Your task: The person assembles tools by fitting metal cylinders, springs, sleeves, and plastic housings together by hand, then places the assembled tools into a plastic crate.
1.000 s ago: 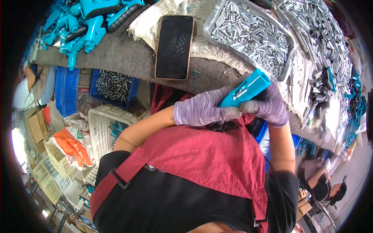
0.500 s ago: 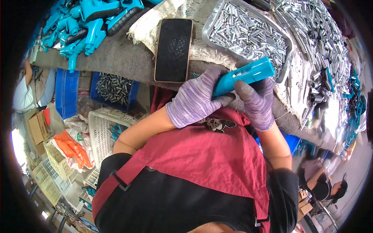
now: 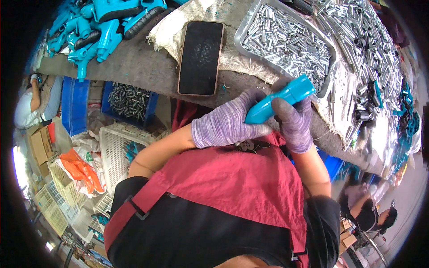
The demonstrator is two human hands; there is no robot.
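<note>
Over the front edge of the bench I hold a teal plastic tube-shaped housing (image 3: 278, 101), tilted with its far end up to the right. My left hand (image 3: 230, 118), in a purple-and-white knit glove, is closed around its lower left end; its thumb lies just below the part and the other fingers are partly hidden behind it. My right hand (image 3: 295, 120), gloved alike with dark fingertips, grips the middle of the housing, thumb on the near side and fingers behind. Beyond the housing sits a metal tray (image 3: 250, 52) of small silver pins.
A dark-screened phone (image 3: 201, 58) lies on the cloth-covered bench. Teal housings (image 3: 107, 40) with black grips pile up at the left. Loose metal rods (image 3: 348, 40) cover the right side. Below left are a blue bin (image 3: 107, 107) and a white crate (image 3: 117, 156). Other people are at both sides.
The housing has been turned about its length, so the slotted side no longer faces up. My left thumb has shifted down off its surface. Both hands stay on it.
</note>
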